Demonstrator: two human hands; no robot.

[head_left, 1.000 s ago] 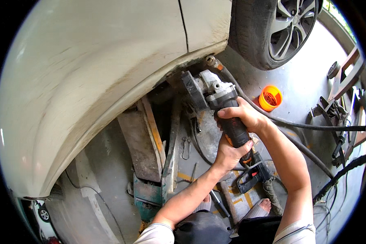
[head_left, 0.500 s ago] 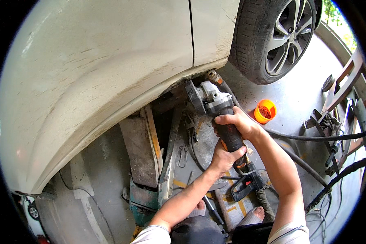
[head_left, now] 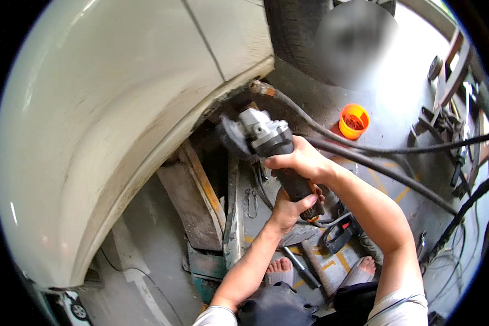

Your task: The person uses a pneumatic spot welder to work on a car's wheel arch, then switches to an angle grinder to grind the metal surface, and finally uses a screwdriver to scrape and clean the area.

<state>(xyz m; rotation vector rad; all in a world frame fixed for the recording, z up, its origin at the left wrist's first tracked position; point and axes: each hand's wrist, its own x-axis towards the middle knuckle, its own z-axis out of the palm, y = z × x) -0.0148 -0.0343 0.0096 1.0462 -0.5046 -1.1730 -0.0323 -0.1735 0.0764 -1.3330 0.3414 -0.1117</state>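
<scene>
An angle grinder (head_left: 294,182) with a silver gear head and dark body is held in both hands. My left hand (head_left: 289,209) wraps round its rear end. Closer to the gear head, my right hand (head_left: 304,162) grips the body. The grinder's dark round disc and guard (head_left: 233,137) are smeared by motion. They stand close to the lower sill (head_left: 201,112) of a pale car body (head_left: 108,103), where dark patches show. Whether the disc touches the sill, I cannot tell.
A hose with a metal fitting (head_left: 262,88) runs rightward from the sill. An orange cup (head_left: 354,122) stands on the floor near the tyre (head_left: 299,38). Below the car is a jack (head_left: 193,201). A hammer (head_left: 316,266) and a black-handled tool (head_left: 339,233) lie near my feet.
The view has shifted, and the grinder sits further left in it. Its disc, sharper before, is now blurred and its head is turned more toward the sill. Both hands keep their hold.
</scene>
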